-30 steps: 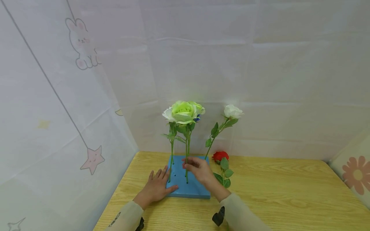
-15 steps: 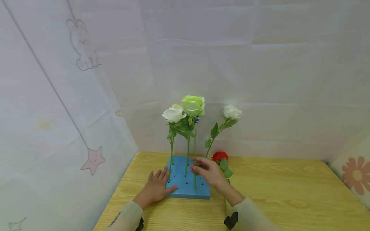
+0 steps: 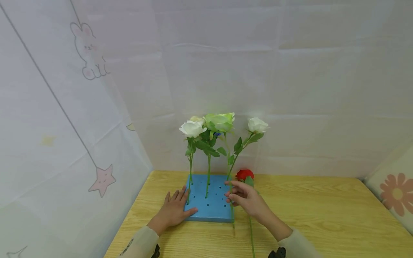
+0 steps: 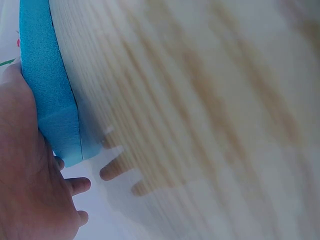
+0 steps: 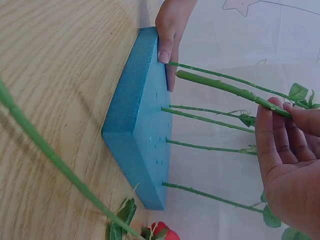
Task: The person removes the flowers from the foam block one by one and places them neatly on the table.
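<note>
Green rose (image 3: 221,122) is pinched in right fingers (image 5: 267,136), left fingers (image 3: 181,194) spread against blue block (image 3: 215,213).

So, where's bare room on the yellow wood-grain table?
Widest: the table right of the red artificial rose, up to the flowered cloth. Smaller: before the flat blue foam block, beside the left beige sleeve. Crowded: the block, with green flower stems, left hand at its edge and right hand holding a green artificial rose.

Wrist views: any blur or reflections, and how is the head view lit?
Left wrist: the table goes soft toward the right, its glossy surface mirroring the left hand; right wrist: the blue block and held stem look fairly crisp; head: soft light, no harsh shadows.
</note>
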Demonstrator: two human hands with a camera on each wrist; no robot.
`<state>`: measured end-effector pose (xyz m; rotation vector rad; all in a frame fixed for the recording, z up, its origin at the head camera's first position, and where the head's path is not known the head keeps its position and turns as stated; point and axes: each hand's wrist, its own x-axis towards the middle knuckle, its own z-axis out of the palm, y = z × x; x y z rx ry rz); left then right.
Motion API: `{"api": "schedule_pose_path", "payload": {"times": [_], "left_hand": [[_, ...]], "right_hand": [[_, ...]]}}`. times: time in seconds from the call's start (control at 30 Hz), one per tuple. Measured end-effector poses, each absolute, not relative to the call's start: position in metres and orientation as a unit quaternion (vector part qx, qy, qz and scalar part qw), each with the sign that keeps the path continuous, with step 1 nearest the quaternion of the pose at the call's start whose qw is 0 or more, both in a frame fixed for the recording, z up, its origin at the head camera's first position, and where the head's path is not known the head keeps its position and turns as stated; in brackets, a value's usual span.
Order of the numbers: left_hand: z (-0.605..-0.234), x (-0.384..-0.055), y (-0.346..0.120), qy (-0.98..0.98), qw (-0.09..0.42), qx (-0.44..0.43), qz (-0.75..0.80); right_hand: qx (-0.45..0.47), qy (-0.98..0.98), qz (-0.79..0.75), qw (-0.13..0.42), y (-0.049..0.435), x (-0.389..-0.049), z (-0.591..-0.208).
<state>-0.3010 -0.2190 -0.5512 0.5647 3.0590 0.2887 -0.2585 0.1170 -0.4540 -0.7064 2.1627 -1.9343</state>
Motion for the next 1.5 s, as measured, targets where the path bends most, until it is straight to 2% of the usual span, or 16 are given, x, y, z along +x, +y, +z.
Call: {"api": "schedule_pose_path", "payload": {"times": [0.87,1.17,1.5], "left_hand": [[-0.546,-0.297,-0.219,0.978,0.003,0.184,0.095],[-0.551,-0.301,-0.221,0.980,0.011,0.179,0.087],[-0.548,-0.301,-0.220,0.978,0.014,0.185,0.096]], "right_hand": [[-0.184,0.751,-0.630,0.074,0.197,-0.214,-0.459],[-0.174,0.743,-0.640,0.092,0.220,-0.201,-0.466],[-0.119,0.754,-0.637,0.105,0.243,-0.192,-0.474]]}}
